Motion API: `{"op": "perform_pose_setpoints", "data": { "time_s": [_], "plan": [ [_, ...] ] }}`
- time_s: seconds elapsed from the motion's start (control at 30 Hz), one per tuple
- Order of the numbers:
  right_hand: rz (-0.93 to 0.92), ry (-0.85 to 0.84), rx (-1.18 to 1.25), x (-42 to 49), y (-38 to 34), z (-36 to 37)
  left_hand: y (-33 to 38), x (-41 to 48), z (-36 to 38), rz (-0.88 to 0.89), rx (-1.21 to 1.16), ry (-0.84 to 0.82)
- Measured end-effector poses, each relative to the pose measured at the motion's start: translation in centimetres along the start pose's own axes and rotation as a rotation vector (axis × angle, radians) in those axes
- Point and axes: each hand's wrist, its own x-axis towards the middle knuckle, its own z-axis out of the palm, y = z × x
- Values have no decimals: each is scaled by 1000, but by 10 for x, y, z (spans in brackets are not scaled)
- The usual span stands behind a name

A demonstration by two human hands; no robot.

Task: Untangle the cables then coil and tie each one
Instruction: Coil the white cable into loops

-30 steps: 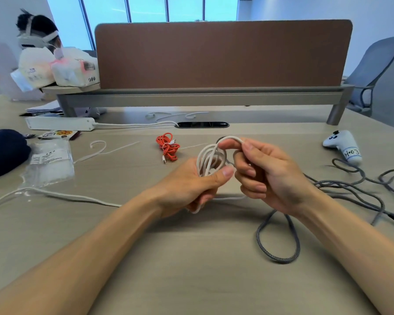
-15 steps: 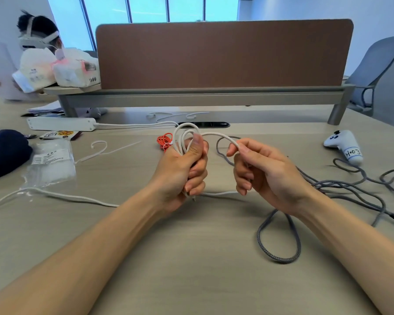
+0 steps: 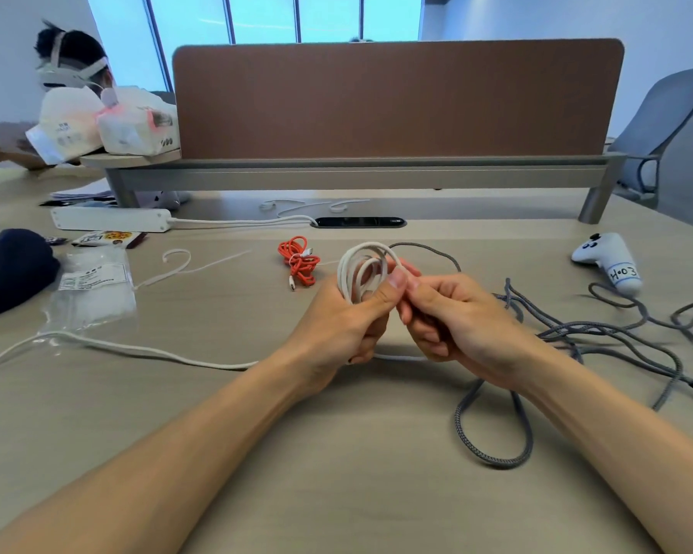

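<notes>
The left hand (image 3: 337,325) grasps the coiled white cable (image 3: 361,265) above the surface (image 3: 337,493); its fingers are curled round the loops and the thumb presses on them. The right hand (image 3: 465,325), fingers curled, pinches the white cable just beside that thumb. A white strand trails left along the surface. The gray cable (image 3: 497,461) lies loose at right. The red cable (image 3: 299,261) lies bundled behind the hands.

coiled cable (image 3: 363,269) in hands (image 3: 337,329) (image 3: 465,325) ctr, braided cable (image 3: 493,457) rt, power strip (image 3: 109,219) back-lt
</notes>
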Motion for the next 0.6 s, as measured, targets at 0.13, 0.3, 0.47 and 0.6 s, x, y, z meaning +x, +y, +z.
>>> {"op": "perform_pose_setpoints", "data": {
  "time_s": [0.13, 0.3, 0.47, 0.6],
  "plan": [
    [-5, -20, -33, 0, 2, 2, -2, 0, 0, 31, -38, 12],
    [-72, -92, -36, 0, 1, 1, 2, 3, -2, 105, -127, 107],
    [-114, -127, -51, -3, -1, -4, 14, 13, -19, 56, -404, 325],
    [-131, -149, -17, -2, 0, -5, 17, 16, -25, 33, -573, 370]
  ]
}}
